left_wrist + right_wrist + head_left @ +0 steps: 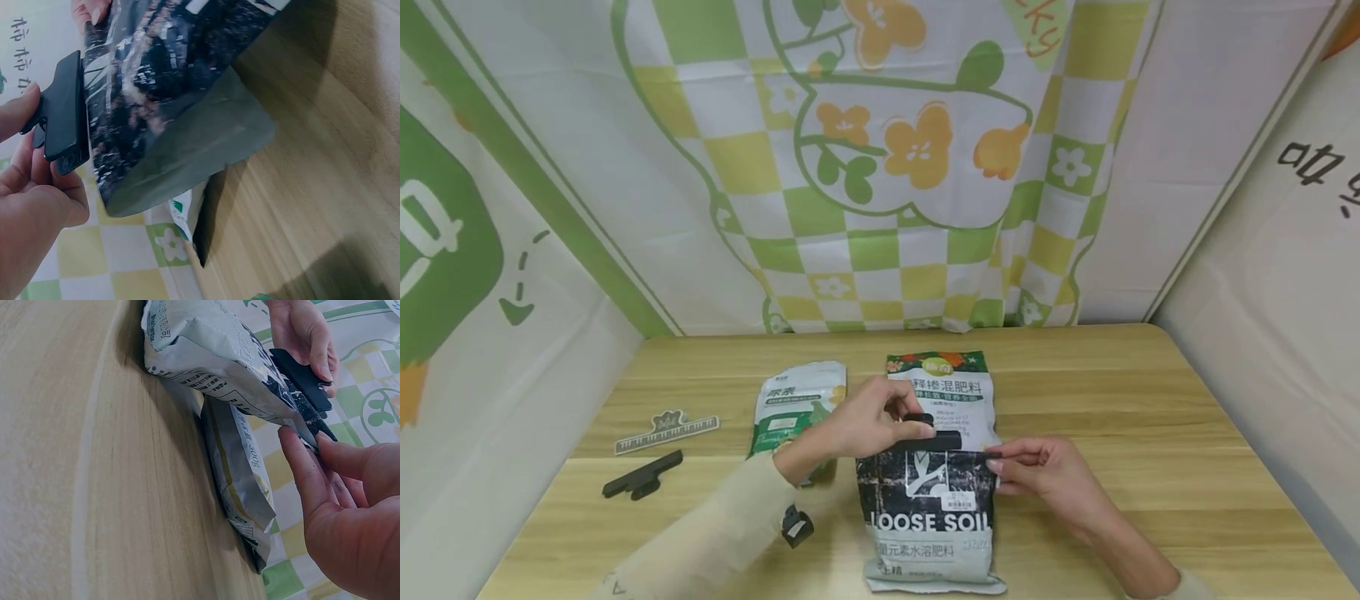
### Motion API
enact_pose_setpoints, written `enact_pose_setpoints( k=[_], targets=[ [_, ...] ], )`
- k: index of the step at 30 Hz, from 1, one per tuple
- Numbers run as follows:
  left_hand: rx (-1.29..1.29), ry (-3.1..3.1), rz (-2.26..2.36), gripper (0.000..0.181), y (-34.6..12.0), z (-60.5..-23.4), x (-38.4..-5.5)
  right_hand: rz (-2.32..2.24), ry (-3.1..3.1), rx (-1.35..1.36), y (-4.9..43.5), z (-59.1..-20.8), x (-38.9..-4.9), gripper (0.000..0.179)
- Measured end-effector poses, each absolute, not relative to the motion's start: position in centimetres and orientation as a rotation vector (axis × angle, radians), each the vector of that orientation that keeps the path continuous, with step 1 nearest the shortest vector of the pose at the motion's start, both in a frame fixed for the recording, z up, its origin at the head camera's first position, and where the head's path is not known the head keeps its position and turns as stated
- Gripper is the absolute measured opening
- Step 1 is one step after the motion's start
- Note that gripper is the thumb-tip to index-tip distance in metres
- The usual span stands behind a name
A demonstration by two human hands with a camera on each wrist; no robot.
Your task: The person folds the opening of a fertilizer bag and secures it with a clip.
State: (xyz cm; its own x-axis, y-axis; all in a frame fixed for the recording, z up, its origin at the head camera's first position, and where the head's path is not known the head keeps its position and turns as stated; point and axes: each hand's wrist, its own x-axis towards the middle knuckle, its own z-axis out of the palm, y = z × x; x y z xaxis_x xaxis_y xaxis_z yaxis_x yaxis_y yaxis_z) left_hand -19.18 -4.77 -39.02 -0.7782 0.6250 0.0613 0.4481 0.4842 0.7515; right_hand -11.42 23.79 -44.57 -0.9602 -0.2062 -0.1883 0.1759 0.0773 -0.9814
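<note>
A black and pale grey bag printed LOOSE SOIL [928, 521] lies near the front of the table, its top edge raised. With thumb and fingers my left hand [872, 417] grips a black bag clip [65, 112], whose long jaw sits right at the bag's top edge. My right hand [1052, 479] pinches the right corner of that edge; the right wrist view shows thumb and fingers of the right hand [350, 494] on the corner. Behind stands a white and green fertilizer bag [962, 396], partly hidden by the left hand and the front bag.
Left of the hands is another green and white bag [801, 400], partly covered by the left forearm. A piano-key patterned clip [666, 433] and a black clip [643, 475] lie on the left of the wooden table [1097, 375]. A printed curtain [917, 250] hangs behind.
</note>
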Motion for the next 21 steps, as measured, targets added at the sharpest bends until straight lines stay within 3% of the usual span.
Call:
enact_pose_setpoints(
  k=[21],
  targets=[
    [0.996, 2.473, 1.165, 0.02, -4.57, -40.1, -19.56, -1.999, 2.052, 0.038, 23.34, -44.99, -11.23, 0.035]
  ],
)
